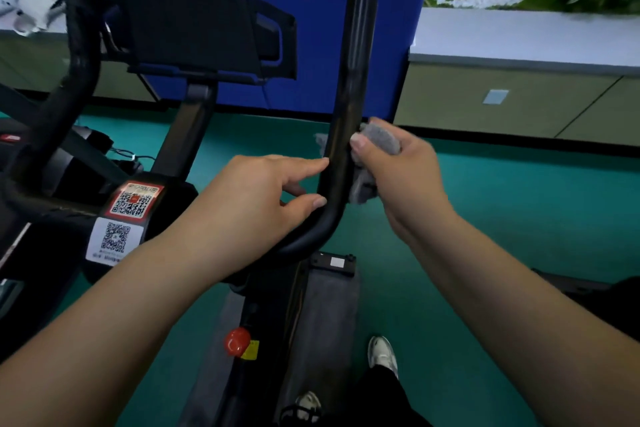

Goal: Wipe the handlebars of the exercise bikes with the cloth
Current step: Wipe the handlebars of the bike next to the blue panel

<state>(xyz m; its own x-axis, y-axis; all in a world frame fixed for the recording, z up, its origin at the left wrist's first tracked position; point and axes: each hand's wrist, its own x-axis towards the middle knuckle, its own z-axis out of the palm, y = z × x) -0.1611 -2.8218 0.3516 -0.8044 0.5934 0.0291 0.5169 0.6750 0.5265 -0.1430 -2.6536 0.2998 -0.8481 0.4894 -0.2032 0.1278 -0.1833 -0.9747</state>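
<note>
A black exercise bike fills the left and middle of the view. Its right handlebar (351, 80) curves up from the stem and ends at the top centre. My right hand (398, 170) grips a grey cloth (379, 139) and presses it against the right side of this bar, just above the bend. My left hand (263, 191) reaches the bar from the left, its fingertips and thumb touching the bend without closing round it. The left handlebar (78, 55) rises at the far left, untouched.
The bike's black console (187, 7) stands behind the bars, with QR stickers (119, 218) on the stem and a red knob (237, 341) lower down. A blue panel and a low cabinet (502, 94) lie behind. Green floor surrounds the bike; my shoes (382, 354) are below.
</note>
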